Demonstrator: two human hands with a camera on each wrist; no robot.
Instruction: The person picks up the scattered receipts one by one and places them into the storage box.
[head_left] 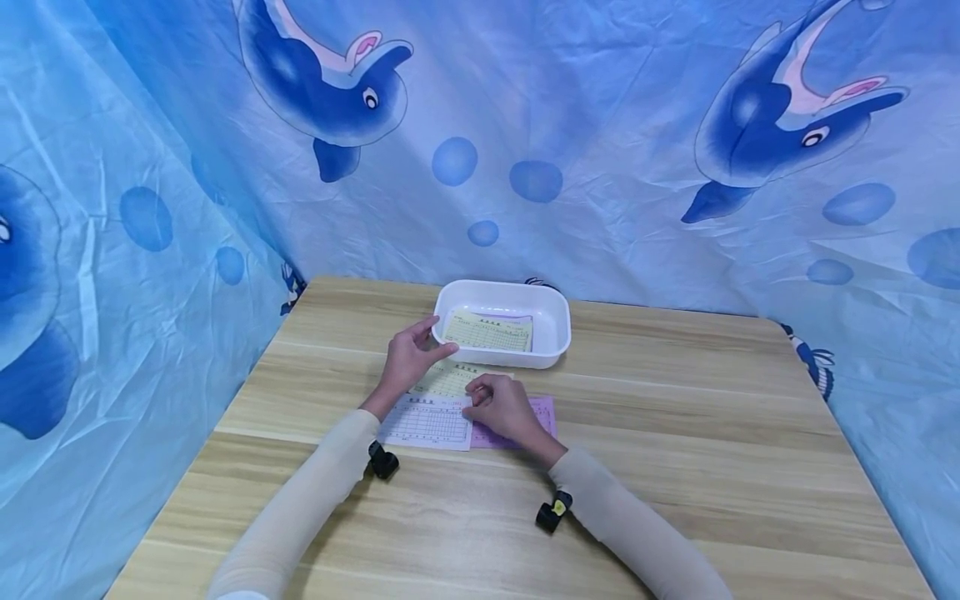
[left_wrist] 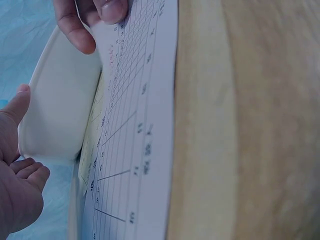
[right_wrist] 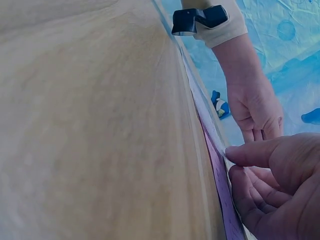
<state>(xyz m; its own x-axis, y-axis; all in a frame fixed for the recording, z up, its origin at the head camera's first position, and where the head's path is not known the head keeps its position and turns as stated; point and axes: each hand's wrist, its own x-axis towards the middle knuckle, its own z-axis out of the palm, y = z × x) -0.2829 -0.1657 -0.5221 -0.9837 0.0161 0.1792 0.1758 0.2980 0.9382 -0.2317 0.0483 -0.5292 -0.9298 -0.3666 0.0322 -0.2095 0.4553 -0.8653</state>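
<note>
My right hand (head_left: 504, 408) pinches the right edge of a white printed slip (head_left: 427, 423) between thumb and fingers. That slip partly overlaps a pink-purple slip (head_left: 543, 414) and a pale yellow slip (head_left: 442, 380), which lie on the table. My left hand (head_left: 411, 358) is at the near left corner of a white plastic tray (head_left: 551, 358). Its thumb and fingers are spread apart, touching the tray's outside. Inside the tray lie a yellow printed slip (head_left: 491, 332) and paper under it. In the left wrist view the white slip (left_wrist: 135, 130) is slightly raised at the pinched end.
A wood-grain table (head_left: 675, 467) carries the tray and slips. Blue cloth with dolphin prints (head_left: 480, 100) hangs behind and to the left. Black wrist cameras are strapped on both light sleeves (head_left: 630, 525).
</note>
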